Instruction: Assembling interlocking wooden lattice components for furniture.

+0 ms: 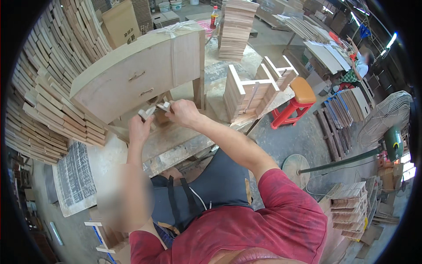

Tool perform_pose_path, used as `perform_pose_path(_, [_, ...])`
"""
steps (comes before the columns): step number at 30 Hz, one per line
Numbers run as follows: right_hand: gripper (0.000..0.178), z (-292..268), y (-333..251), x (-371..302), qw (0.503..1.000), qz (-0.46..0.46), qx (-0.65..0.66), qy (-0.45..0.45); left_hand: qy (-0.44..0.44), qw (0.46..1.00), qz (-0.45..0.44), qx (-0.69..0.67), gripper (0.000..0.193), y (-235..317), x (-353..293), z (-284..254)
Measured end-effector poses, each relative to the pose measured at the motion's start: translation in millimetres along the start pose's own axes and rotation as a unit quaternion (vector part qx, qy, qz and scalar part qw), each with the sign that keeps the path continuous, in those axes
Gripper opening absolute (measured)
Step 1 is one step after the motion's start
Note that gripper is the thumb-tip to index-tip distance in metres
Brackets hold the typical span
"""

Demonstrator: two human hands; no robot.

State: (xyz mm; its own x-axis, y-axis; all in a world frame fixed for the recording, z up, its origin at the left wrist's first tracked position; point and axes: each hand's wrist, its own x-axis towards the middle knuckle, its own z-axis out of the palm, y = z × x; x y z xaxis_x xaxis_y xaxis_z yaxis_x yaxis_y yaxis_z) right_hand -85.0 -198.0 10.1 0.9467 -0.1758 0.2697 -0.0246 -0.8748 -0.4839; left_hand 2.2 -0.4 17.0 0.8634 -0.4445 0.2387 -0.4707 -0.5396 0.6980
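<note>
Both of my hands are at the lower edge of a pale wooden drawer cabinet [115, 83] with a curved front and small handles, standing on the workbench. A whitish strip [174, 66] is tied round the cabinet. My left hand [140, 129] is closed on a pale narrow piece [147, 113], at the cabinet's underside. Just to its right, my right hand [183, 113] pinches another small pale piece [164, 107]. These two pieces are close together. Whether they are wood or folded strip I cannot tell, and whether they join is hidden.
Stacked curved wooden slats [66, 101] rise along the left. Small wooden frames [252, 90] stand right of the cabinet, with a tall board stack [237, 31] behind. A red stool [294, 103] and a standing fan [387, 127] are at right; a person [358, 66] is farther off.
</note>
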Motion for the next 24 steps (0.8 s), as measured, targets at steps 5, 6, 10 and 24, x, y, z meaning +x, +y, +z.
perform_pose_path(5, [0.029, -4, -7, -4, 1.000, 0.006, -0.008, -0.015, 0.010, 1.000, 0.006, -0.007, 0.038, -2, -6, 0])
perform_pose_path(6, [0.029, -4, -5, -4, 1.000, 0.009, -0.009, -0.012, 0.001, 1.000, 0.000, -0.009, 0.038, -1, -7, 1])
perform_pose_path(10, [0.027, 1, -5, -8, 1.000, 0.012, -0.008, -0.008, 0.009, 1.000, -0.003, -0.012, 0.039, 2, -10, -1])
perform_pose_path(24, [0.045, 2, -8, 12, 0.995, 0.061, -0.040, -0.069, 0.027, 0.999, -0.009, 0.024, 0.045, -14, 4, 0])
